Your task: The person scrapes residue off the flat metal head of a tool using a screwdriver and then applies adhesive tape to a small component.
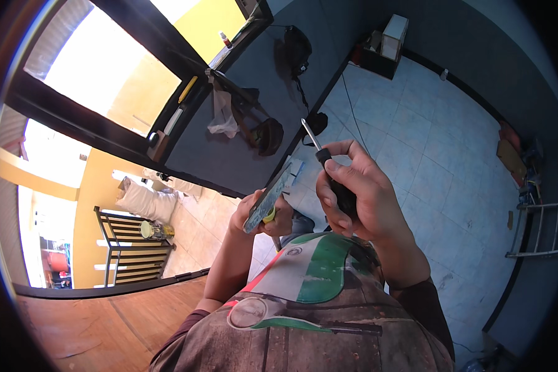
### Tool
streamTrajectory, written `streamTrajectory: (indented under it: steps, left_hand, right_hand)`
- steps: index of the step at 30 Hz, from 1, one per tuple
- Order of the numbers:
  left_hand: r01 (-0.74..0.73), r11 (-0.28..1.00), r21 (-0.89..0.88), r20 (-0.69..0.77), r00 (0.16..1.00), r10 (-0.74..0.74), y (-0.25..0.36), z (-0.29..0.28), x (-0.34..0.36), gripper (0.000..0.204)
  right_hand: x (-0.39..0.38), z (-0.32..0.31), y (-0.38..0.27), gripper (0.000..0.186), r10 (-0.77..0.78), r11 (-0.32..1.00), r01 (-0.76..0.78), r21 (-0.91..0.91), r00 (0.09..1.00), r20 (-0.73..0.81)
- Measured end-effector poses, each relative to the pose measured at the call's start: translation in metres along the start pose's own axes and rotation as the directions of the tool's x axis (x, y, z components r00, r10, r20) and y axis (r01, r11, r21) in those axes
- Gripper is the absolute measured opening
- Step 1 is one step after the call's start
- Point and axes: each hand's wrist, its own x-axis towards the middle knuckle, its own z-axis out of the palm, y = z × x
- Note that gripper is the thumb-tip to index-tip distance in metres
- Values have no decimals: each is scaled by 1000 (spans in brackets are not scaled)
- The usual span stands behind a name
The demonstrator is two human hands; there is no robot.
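Note:
My right hand [363, 192] is closed round the black handle of a screwdriver [313, 136], its steel shaft angled up and to the left. My left hand [260, 214], to the left of it and slightly lower, grips a long flat piece [270, 201] with a worn, speckled blue-grey face. A small yellow part [269, 215] shows by the left fingers; whether it belongs to the flat piece I cannot tell. The screwdriver's tip is well apart from that piece. Most of the handle is hidden by my right fingers.
A dark wall with a window frame [167, 127] runs along the left, hung with bags [268, 136] and a black backpack [297, 49]. A wooden surface [118, 310] lies at lower left. A metal rack [536, 253] stands far right; boxes [384, 49] sit at the back.

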Motion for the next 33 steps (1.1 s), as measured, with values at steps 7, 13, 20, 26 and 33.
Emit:
streamTrajectory:
  steps: [7,13,20,26,33]
  left_hand:
    - [-9,1000,-18,8,1000,9,-1,3,-3,75]
    - [-29,999,-14,2,1000,29,-1,3,-6,75]
    - [-11,999,-42,11,1000,11,-1,5,-8,73]
    - [-125,973,192,-196,967,163,21,19,-1,72]
    - [-57,836,547,-572,704,422,36,47,20,59]
  right_hand:
    - [0,3,0,23,-22,999,23,33,999,-47]
    - [-4,3,-5,21,117,988,-126,94,989,93]
    - [2,2,-2,26,49,994,-53,95,997,51]
    - [9,-3,13,27,-192,957,177,-231,980,-45]
    - [11,-8,37,33,-271,915,243,-322,961,-47]
